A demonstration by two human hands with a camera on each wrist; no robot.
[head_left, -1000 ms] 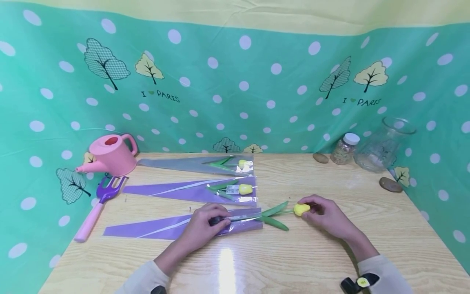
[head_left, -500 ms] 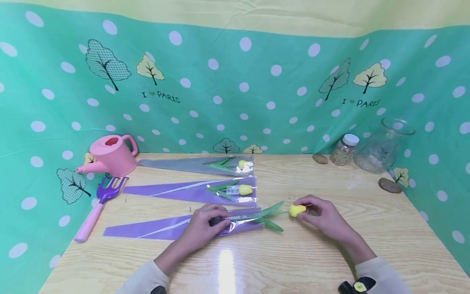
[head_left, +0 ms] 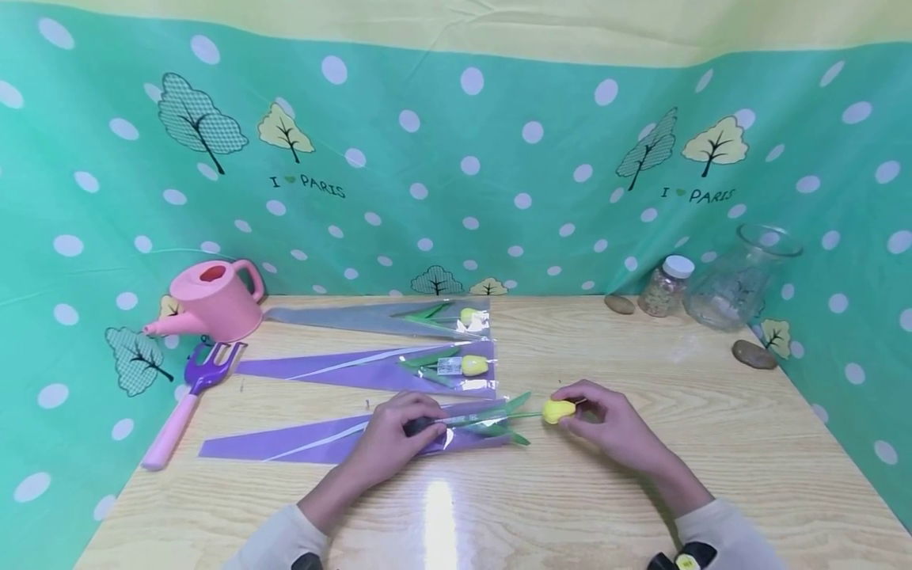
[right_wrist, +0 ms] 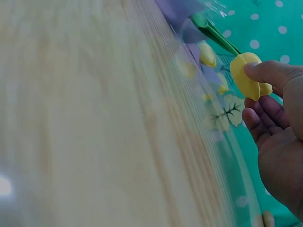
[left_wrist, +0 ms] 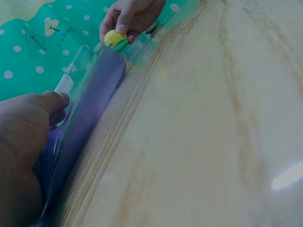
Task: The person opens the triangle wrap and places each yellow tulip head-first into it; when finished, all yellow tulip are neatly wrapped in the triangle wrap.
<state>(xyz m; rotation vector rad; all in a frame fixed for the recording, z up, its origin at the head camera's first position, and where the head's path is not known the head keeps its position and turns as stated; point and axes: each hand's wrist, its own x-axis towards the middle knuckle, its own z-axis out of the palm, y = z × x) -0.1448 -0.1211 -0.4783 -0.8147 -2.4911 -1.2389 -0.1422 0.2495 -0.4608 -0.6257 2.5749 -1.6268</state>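
In the head view a yellow tulip [head_left: 558,412] lies with its stem and most of its green leaves inside a purple flower sleeve [head_left: 306,442] with a clear front. My right hand [head_left: 606,419] pinches the bloom between thumb and fingers, just outside the sleeve's open right end. My left hand [head_left: 399,431] grips the sleeve near its middle, thumb on the clear film. The left wrist view shows the sleeve [left_wrist: 90,104] bulging open toward the bloom. In the right wrist view the thumb presses on the tulip bloom [right_wrist: 245,75].
Behind lie two more sleeved yellow tulips, one in a purple sleeve [head_left: 356,364], one in a grey sleeve [head_left: 342,319]. At left are a pink watering can [head_left: 217,305] and a purple garden fork [head_left: 207,376]. A jar [head_left: 666,289], glass vase [head_left: 734,285] and stones [head_left: 754,355] stand back right.
My right hand has moved left with the tulip, and its leaves have slid further into the sleeve. The left hand keeps its hold in place.
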